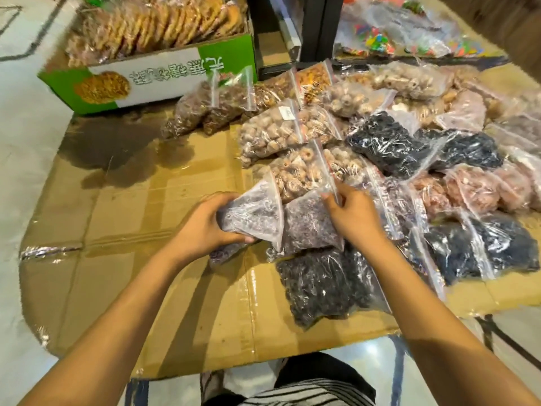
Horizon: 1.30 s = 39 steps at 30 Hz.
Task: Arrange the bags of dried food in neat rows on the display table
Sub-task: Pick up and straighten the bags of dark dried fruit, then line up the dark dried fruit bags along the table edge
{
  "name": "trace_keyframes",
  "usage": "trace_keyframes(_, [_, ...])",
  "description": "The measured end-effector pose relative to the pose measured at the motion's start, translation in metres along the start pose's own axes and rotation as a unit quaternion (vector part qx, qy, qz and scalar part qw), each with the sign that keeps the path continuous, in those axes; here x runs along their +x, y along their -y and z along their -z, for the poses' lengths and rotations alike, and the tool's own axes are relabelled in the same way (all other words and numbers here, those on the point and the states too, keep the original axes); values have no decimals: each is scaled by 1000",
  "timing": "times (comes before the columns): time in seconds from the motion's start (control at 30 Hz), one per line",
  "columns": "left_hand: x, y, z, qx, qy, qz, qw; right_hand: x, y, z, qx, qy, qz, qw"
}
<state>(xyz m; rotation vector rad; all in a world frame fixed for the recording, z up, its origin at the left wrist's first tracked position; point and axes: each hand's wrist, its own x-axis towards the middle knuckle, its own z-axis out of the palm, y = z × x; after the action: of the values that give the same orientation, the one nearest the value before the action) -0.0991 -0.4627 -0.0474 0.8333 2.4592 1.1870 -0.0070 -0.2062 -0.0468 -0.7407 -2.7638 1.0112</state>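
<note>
- Nearest, a dark bag [325, 285] lies flat on the table [123, 206], close to its near edge, between the two forearms and nearer the right one.
- Just beyond it, the left hand [205, 227] is closed around a purple bag [251, 215], fingers curled under its bottom, thumb along its near side. The bag is tilted, and its long axis runs from the hand up and away to a pointed corner.
- A second purple bag [310, 224] lies touching it on the right. The right hand [354, 215] rests across that bag's far right side and pinches a bag's zip strip between fingertips; which bag the strip belongs to I cannot tell.
- Judgement: the left hand's bag is the one being placed. The bare cardboard lies to its left, so that hand is nearer the free space.
- Farther off, tan bags [272, 133], black bags [389, 145] and pink bags [468, 191] overlap loosely to the right, not yet in rows.
- Farthest left stands a green box [164, 80] of biscuits.
</note>
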Motion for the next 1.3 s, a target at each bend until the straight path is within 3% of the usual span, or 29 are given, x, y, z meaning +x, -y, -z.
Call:
trace_keyframes(0.1, [0,18,-5,15,34,-3,999,-16,7,-1,-44,-30,-11,999])
trace_keyframes(0.23, [-7,42,-23,99,147,-1,984,-40,23,-13,-106,-60,-48,991])
trace_keyframes(0.3, [-7,48,-28,168,125,-38,977,-50,30,-20,-109,-91,-74,987])
trace_keyframes(0.43, [-7,50,-31,173,87,-60,979,-69,34,-33,-96,-135,-112,980])
trace_keyframes(0.53, [-10,49,-32,116,82,-44,989,-85,26,-32,-110,-129,-118,978])
trace_keyframes(0.63, [-7,34,-33,23,42,-10,999,-102,16,-18,-88,-117,-67,987])
trace_keyframes(0.77, [4,-14,-39,-15,-10,-42,999,-112,-10,24,-71,-140,-36,987])
trace_keyframes(0.93, [44,-93,-75,33,-50,-90,994,-117,-76,96,-16,-149,-65,987])
trace_keyframes(1.07, [73,-148,-130,72,-42,-90,992,-123,-147,154,-45,-134,-105,984])
trace_keyframes(1.3, [115,-195,-179,161,-45,-117,979,-88,-224,220,-51,-92,-120,987])
